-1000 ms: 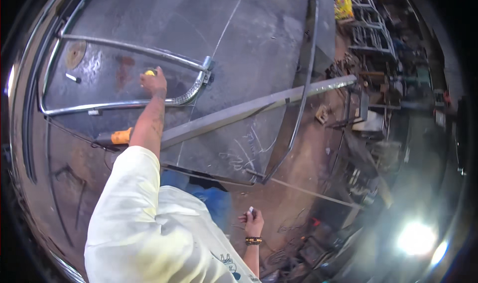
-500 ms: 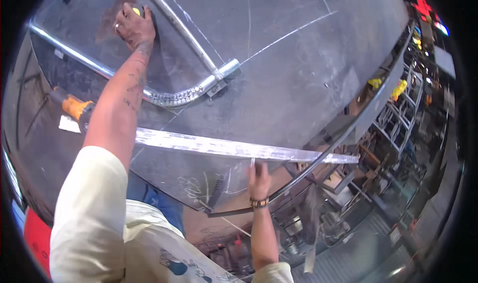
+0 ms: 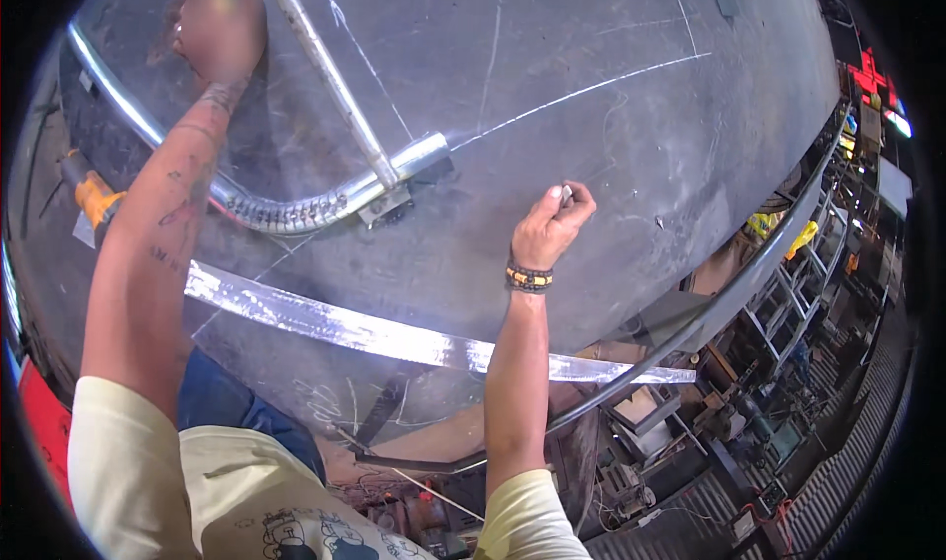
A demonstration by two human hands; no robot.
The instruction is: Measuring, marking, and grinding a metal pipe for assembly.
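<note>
At the far left, my left hand [image 3: 222, 33] rests on the dark steel sheet [image 3: 562, 77], blurred. A yellow patch shows at its fingers, but what it grips cannot be made out. My right hand [image 3: 552, 227] is raised over the middle of the sheet, pinching a small pale piece of chalk [image 3: 566, 196] between thumb and fingers. Left of it lies a bent shiny metal tube [image 3: 286, 215], its end meeting a straight tube [image 3: 330, 77] by a small metal block [image 3: 385, 208]. White chalk lines [image 3: 581, 91] run across the sheet. My right forearm crosses a long shiny flat bar [image 3: 345, 325].
An orange and black power tool [image 3: 94, 197] sits at the left edge. Beyond the sheet's curved right edge are a metal ladder [image 3: 785, 314], yellow items [image 3: 803, 240], boxes and workshop clutter. A red object [image 3: 44, 417] stands at lower left.
My right hand has moved up and away from me, from below the flat bar to the middle of the sheet. My left hand appears farther up and left as the view shifted.
</note>
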